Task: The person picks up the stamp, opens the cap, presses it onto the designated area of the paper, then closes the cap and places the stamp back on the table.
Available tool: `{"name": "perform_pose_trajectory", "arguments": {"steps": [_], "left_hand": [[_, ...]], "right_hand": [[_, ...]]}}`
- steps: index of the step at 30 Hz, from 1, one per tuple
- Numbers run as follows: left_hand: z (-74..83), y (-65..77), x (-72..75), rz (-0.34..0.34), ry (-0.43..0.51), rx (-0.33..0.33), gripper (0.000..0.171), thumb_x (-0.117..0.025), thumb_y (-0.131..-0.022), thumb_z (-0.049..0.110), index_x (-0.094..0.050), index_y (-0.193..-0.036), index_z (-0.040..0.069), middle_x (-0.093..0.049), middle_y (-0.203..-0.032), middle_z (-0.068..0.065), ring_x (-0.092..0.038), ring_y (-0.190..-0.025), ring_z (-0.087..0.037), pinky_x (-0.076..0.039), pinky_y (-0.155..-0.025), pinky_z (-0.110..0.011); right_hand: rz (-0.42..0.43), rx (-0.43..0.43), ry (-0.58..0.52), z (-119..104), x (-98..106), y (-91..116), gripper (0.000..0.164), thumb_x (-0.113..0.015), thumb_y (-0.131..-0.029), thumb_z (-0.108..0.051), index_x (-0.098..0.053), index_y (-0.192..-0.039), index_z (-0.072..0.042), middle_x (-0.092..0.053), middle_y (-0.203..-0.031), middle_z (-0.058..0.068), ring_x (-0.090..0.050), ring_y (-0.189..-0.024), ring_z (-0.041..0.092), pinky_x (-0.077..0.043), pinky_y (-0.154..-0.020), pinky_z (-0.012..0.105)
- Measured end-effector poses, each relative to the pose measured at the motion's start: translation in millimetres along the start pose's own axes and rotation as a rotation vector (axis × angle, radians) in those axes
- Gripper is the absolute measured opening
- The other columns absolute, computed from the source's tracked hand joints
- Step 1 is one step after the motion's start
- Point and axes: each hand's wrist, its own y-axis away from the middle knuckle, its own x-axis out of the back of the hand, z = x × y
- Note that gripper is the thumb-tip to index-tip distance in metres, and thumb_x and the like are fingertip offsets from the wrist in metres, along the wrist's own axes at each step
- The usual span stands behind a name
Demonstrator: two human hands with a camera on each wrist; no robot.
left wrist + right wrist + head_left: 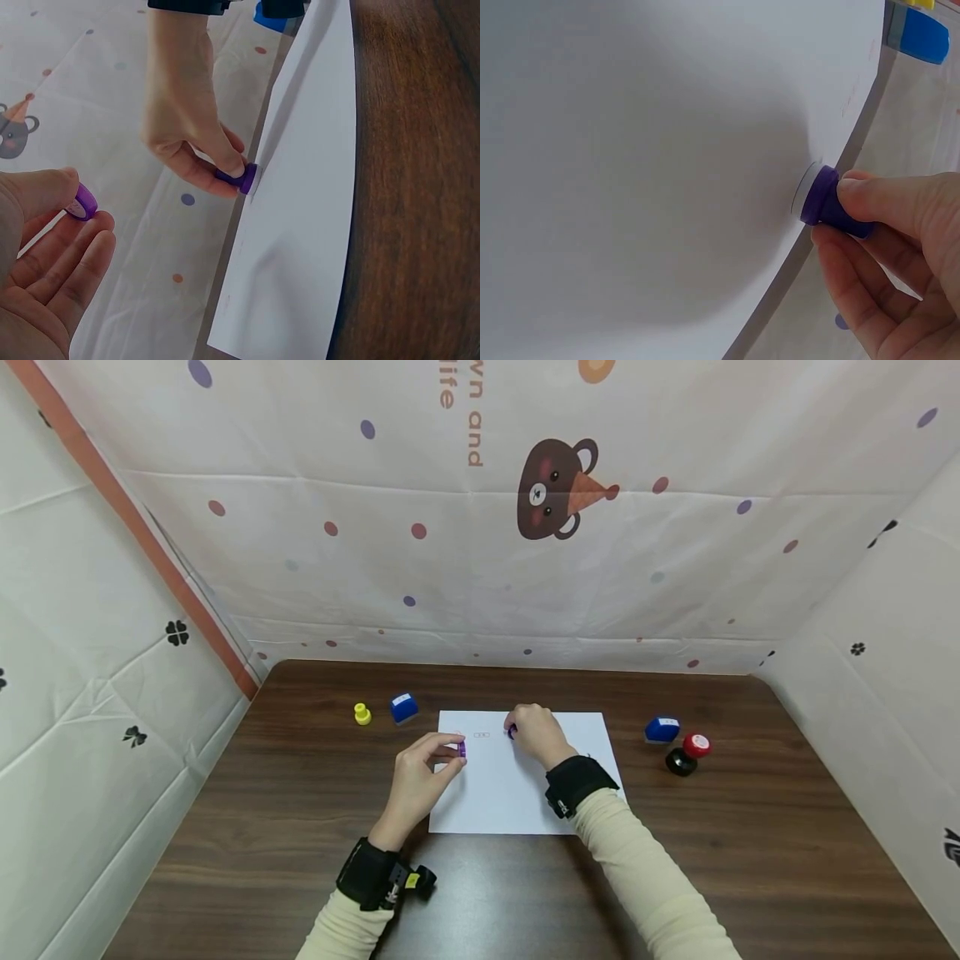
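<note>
A small purple cylindrical stamp with a white end (825,196) is sitting between the thumb and fingertips of the right hand (536,731), its white end facing a white rectangular paper sheet (510,793); whether the two are touching, I cannot tell. The stamp is standing near the sheet's twelve o'clock edge, and a faint printed mark (482,735) is lying at nine o'clock from it. A small purple round cap (85,202) is resting between the left hand's (420,777) thumb and finger, appearing over the sheet's nine o'clock edge in the head view. Plain paper is stretching from the stamp toward six o'clock, and the brown wood-grain desk (300,777) is extending beyond the sheet on every side. From the sheet's middle, a small yellow knobbed piece (362,714) and a blue block with a white label (404,708) are lying at ten o'clock, well apart from the right hand; a second blue block with a white label (662,729) is lying between two and three, just beside a red round piece (696,745) and a black round piece (681,762) at three. The right fingers are closing narrowly around the stamp's body, while the left thumb and finger are pinching the cap, the other left fingers extending loosely below it in the left wrist view.
</note>
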Motion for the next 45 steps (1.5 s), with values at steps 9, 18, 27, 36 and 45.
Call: {"name": "perform_pose_trajectory", "arguments": {"steps": [9,18,27,36,45], "left_hand": [[0.2,0.8,0.5,0.004,-0.005,-0.019,0.025,-0.072,-0.077,0.003,-0.068,-0.101,0.007,-0.067,-0.097,-0.003,-0.066,-0.076,-0.01,-0.057,-0.066,-0.03],[1.2,1.9,1.8,0.013,-0.003,-0.028,0.025,-0.072,-0.076,0.001,-0.068,-0.1,0.006,-0.067,-0.097,-0.004,-0.066,-0.077,-0.011,-0.057,-0.066,-0.031],[1.6,2.6,2.1,0.014,-0.015,-0.032,0.026,-0.073,-0.075,0.001,-0.068,-0.101,0.006,-0.067,-0.098,-0.003,-0.066,-0.077,-0.011,-0.057,-0.066,-0.031],[0.9,2.6,3.7,0.023,-0.033,-0.045,0.028,-0.074,-0.074,0.001,-0.068,-0.1,0.009,-0.067,-0.098,-0.003,-0.066,-0.076,-0.01,-0.056,-0.066,-0.026],[0.5,3.7,4.9,0.022,-0.046,-0.026,0.026,-0.073,-0.076,0.002,-0.068,-0.1,0.01,-0.067,-0.098,-0.001,-0.065,-0.077,-0.008,-0.056,-0.069,-0.026]], "right_hand": [[0.016,0.008,0.019,0.1,-2.5,-1.1,0.013,-0.065,-0.079,0.002,-0.073,-0.081,-0.008,-0.07,-0.086,0.006,-0.066,-0.08,0.02,-0.056,-0.069,0.033],[0.012,-0.003,0.015,-0.5,-3.4,-0.8,0.014,-0.064,-0.079,0.002,-0.073,-0.08,-0.008,-0.07,-0.086,0.006,-0.066,-0.08,0.02,-0.056,-0.069,0.031],[0.031,-0.001,0.016,0.7,-5.9,-0.7,0.015,-0.063,-0.08,0.003,-0.073,-0.079,-0.008,-0.069,-0.084,0.005,-0.066,-0.078,0.019,-0.056,-0.069,0.031],[0.047,-0.002,0.011,0.3,-6.0,1.0,0.015,-0.063,-0.079,0.004,-0.073,-0.08,-0.008,-0.07,-0.085,0.006,-0.066,-0.081,0.02,-0.056,-0.07,0.032],[0.069,0.038,0.03,0.8,-6.3,4.5,0.012,-0.066,-0.079,0.002,-0.073,-0.08,-0.008,-0.068,-0.083,0.007,-0.067,-0.081,0.023,-0.056,-0.07,0.033]]}}
